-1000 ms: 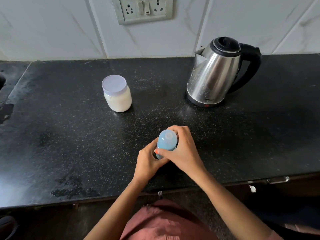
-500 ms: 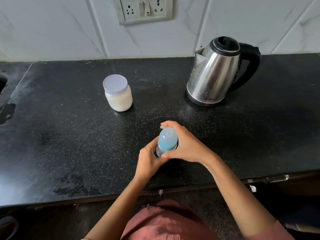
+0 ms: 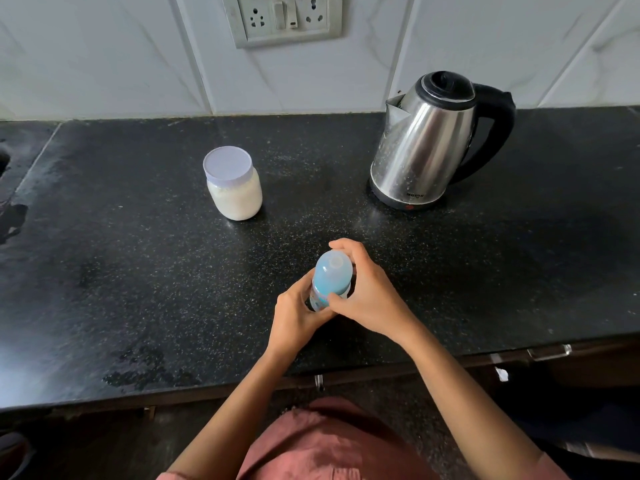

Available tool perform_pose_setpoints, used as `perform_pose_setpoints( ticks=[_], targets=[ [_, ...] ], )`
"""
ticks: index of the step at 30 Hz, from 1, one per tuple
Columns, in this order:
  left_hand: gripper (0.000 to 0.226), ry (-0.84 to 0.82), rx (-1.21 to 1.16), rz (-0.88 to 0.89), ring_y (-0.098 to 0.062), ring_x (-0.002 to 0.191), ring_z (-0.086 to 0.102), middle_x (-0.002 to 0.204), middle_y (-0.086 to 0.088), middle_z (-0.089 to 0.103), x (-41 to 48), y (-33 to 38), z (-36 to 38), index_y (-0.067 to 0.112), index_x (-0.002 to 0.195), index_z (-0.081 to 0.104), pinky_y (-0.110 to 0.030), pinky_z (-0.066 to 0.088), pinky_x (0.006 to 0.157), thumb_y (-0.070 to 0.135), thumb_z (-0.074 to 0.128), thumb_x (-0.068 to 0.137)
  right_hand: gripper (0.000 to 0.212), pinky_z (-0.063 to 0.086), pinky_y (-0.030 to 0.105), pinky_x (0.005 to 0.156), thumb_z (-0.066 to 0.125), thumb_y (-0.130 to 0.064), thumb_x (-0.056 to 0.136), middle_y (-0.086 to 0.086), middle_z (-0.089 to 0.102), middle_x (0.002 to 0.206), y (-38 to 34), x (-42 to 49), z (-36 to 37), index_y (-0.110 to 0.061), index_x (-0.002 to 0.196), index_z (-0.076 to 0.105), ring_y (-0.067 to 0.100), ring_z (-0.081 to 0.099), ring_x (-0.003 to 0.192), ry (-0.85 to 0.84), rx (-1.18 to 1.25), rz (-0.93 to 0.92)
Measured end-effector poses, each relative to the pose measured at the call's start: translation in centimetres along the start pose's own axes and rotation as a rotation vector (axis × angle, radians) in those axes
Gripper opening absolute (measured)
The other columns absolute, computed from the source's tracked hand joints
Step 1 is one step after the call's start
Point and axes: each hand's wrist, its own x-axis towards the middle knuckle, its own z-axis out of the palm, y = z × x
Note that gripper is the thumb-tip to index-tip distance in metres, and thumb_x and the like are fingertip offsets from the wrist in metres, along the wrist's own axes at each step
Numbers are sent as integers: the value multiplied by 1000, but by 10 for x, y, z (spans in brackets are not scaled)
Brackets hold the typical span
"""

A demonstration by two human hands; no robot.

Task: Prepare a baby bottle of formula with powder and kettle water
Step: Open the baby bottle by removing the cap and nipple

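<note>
A baby bottle [image 3: 329, 280] with a pale blue cap stands upright on the black counter [image 3: 138, 271] near its front edge. My left hand [image 3: 294, 317] wraps the bottle's lower body. My right hand [image 3: 367, 296] grips around the blue cap from the right. A glass jar of white powder [image 3: 233, 185] with a pale lid stands closed at the back left. At the back right sits a steel kettle [image 3: 426, 143] with a black lid and handle, its lid closed.
A wall socket plate [image 3: 282, 19] is on the tiled wall behind. The counter's left end drops towards a dark recess [image 3: 5, 161]. Wet patches [image 3: 145, 368] mark the front left of the counter. A drawer handle [image 3: 550, 351] shows below the front edge.
My right hand has shifted its grip around the bottle's cap, its wrist turning. The left hand stays on the bottle's body. Jar and kettle have not moved.
</note>
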Motion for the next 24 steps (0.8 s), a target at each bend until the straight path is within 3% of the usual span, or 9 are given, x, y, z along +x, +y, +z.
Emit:
perform_pose_setpoints(
  ticks=[2, 4, 6, 9, 14, 19, 22, 24],
  targets=[
    [62, -8, -1, -1, 6, 101, 59, 102, 25, 63, 0, -1, 0, 47, 111, 48, -20, 48, 89, 16, 80, 68, 71, 35, 4, 91, 65, 3, 70, -6, 49, 131, 1, 2, -7, -23, 130, 35, 7, 46, 120, -101, 53, -2],
    [63, -3, -2, 3, 8, 100, 58, 101, 27, 62, 0, 0, 0, 44, 112, 48, -16, 47, 88, 13, 80, 68, 73, 35, 9, 94, 68, 0, 69, -8, 47, 131, 2, 3, -8, -24, 129, 36, 3, 44, 120, -120, 89, -3],
    [61, 4, -2, 6, 13, 97, 57, 99, 30, 60, 0, 0, 0, 40, 113, 51, -11, 45, 84, 10, 80, 68, 76, 34, 19, 95, 78, -13, 64, -9, 44, 126, 2, 3, -3, -24, 128, 39, 7, 42, 117, -18, 27, 10],
    [55, 11, 6, 12, 15, 94, 56, 97, 29, 60, 0, 2, 0, 28, 115, 56, -6, 43, 79, 10, 79, 68, 70, 37, 22, 89, 83, -25, 59, -7, 41, 114, 2, 0, 7, -21, 119, 46, 12, 41, 110, 141, -65, 23],
    [57, 4, -15, -7, 14, 95, 57, 98, 27, 61, -1, 2, 0, 33, 112, 52, -6, 43, 80, 9, 79, 68, 61, 40, 21, 87, 80, -15, 63, -4, 51, 114, 2, -1, 8, -18, 115, 47, 15, 48, 107, 166, -24, -2],
    [61, -6, 3, -12, 16, 93, 56, 98, 29, 59, 0, 4, 0, 43, 109, 47, -4, 42, 79, 10, 79, 69, 63, 38, 0, 81, 69, 0, 70, -5, 52, 121, 2, -2, -4, -19, 122, 39, 8, 49, 109, -11, 59, 9],
    [61, 1, 15, -1, 14, 94, 58, 99, 29, 60, 0, 2, 0, 45, 109, 47, -10, 45, 80, 10, 79, 69, 72, 34, 7, 92, 72, -5, 69, -10, 43, 131, 2, 0, -2, -21, 129, 36, 7, 41, 121, -42, 95, 22],
    [58, 11, 26, 3, 14, 90, 58, 95, 29, 61, 0, 3, 0, 43, 109, 49, -7, 44, 77, 13, 78, 69, 74, 31, 16, 94, 80, -17, 64, -13, 38, 124, 2, 1, 3, -21, 126, 40, 8, 36, 118, 33, 18, 28]
  ],
)
